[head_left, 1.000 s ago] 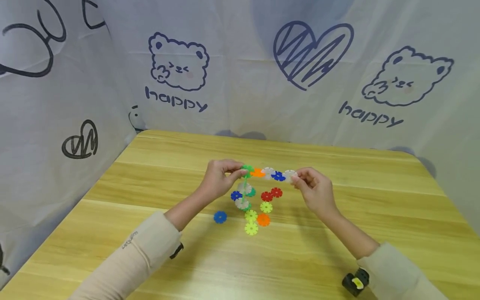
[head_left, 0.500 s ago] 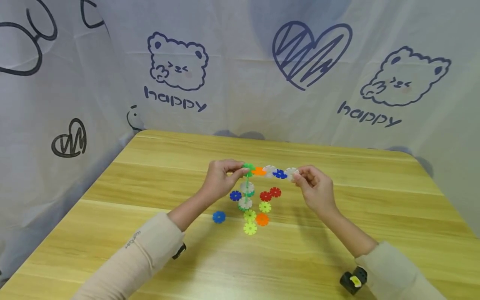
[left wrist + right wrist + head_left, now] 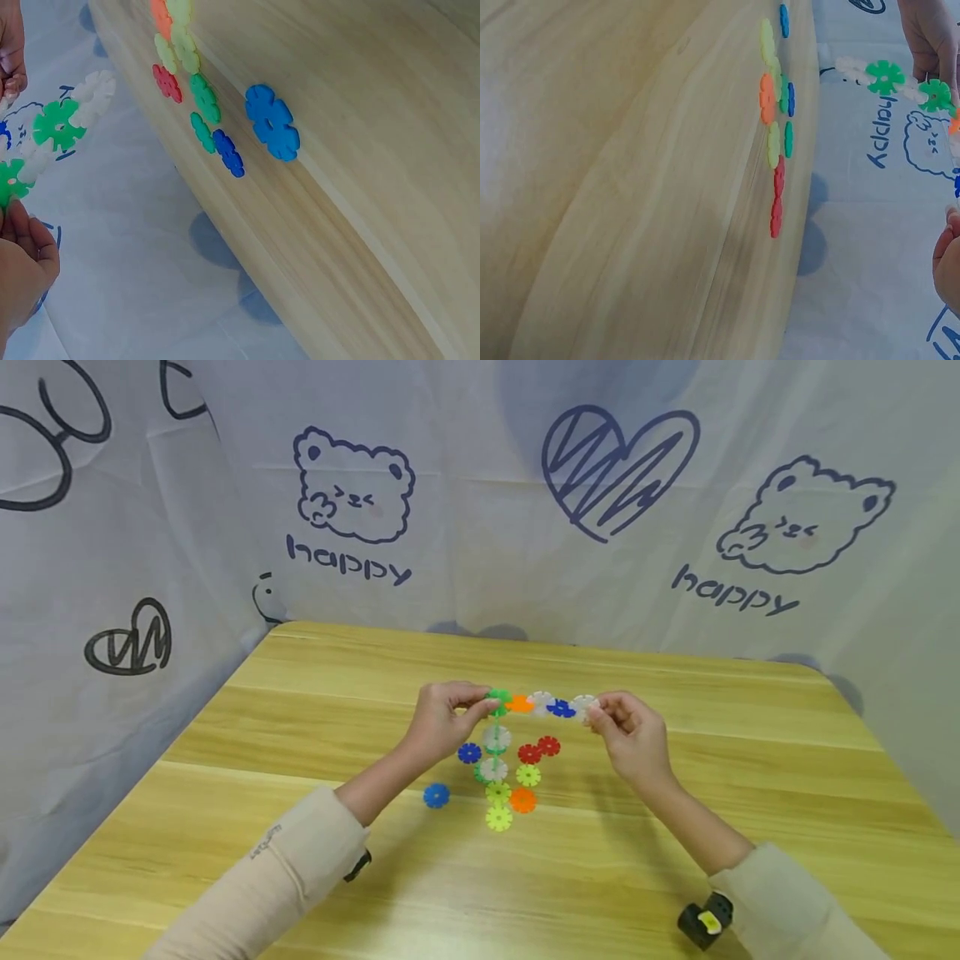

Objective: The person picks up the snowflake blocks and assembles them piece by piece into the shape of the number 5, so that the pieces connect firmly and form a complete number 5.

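A chain of slotted snowflake discs is held up above the table between both hands. My left hand pinches the green disc at its left corner. From there an orange disc, a white one, a dark blue disc and a white end disc run rightward. My right hand pinches that white end disc between thumb and fingers. A second arm of the chain hangs from the left corner, with a white disc, a green disc and another white disc at the bottom.
Several loose discs lie below the chain on the wooden table: blue, dark blue, red, orange, yellow and green. A printed cloth stands behind the table.
The hanging arm of the chain has swung slightly to the right and hangs straighter. Both hands keep their pinch and have barely moved. The head view has shifted a little.
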A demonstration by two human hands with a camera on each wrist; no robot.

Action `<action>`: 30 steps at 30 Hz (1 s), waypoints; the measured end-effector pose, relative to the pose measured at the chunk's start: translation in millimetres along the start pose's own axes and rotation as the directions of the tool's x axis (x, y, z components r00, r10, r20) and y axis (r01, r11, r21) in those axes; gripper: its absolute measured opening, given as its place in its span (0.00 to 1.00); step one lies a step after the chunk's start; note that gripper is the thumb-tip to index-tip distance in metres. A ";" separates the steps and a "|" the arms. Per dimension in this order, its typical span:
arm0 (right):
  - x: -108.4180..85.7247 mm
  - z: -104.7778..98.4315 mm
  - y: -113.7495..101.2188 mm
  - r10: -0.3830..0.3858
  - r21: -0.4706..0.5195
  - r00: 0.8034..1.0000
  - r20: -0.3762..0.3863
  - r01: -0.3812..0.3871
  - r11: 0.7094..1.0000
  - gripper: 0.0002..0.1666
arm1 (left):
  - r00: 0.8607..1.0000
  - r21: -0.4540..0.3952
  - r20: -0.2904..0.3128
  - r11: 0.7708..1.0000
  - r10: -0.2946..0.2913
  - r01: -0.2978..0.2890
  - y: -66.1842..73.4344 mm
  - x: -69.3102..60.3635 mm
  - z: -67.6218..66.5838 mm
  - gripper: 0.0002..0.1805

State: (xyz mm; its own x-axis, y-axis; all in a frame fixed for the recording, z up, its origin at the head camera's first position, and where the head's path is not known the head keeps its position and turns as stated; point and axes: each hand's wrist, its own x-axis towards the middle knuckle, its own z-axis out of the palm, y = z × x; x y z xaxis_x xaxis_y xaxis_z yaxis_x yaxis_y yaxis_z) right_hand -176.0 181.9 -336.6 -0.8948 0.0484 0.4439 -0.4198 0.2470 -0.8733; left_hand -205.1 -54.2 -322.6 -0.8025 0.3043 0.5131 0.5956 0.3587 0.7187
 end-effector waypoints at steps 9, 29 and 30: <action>12.7 -1.0 -17.7 -0.111 -0.056 0.994 0.006 0.111 0.992 0.05 | 0.999 -0.044 0.003 0.998 -0.045 0.045 -5.3 -9.9 8.6 0.08; 10.8 -16.1 -17.3 -0.052 -0.054 0.988 0.148 0.060 0.997 0.05 | 0.993 -0.031 0.033 0.993 -0.112 0.113 4.8 6.3 -4.8 0.08; 11.2 -16.3 -17.4 -0.046 -0.057 0.988 0.150 0.055 0.997 0.05 | 0.992 -0.033 0.038 0.992 -0.121 0.122 4.9 6.5 -5.4 0.08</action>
State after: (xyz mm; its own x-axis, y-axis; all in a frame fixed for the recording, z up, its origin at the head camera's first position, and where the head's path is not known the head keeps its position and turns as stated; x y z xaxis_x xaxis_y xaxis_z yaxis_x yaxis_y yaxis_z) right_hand -176.2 193.9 -313.2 -0.8870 -0.1086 0.4489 -0.4596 0.3036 -0.8346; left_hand -207.6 -55.3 -313.2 -0.8667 0.2923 0.4043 0.4918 0.3638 0.7911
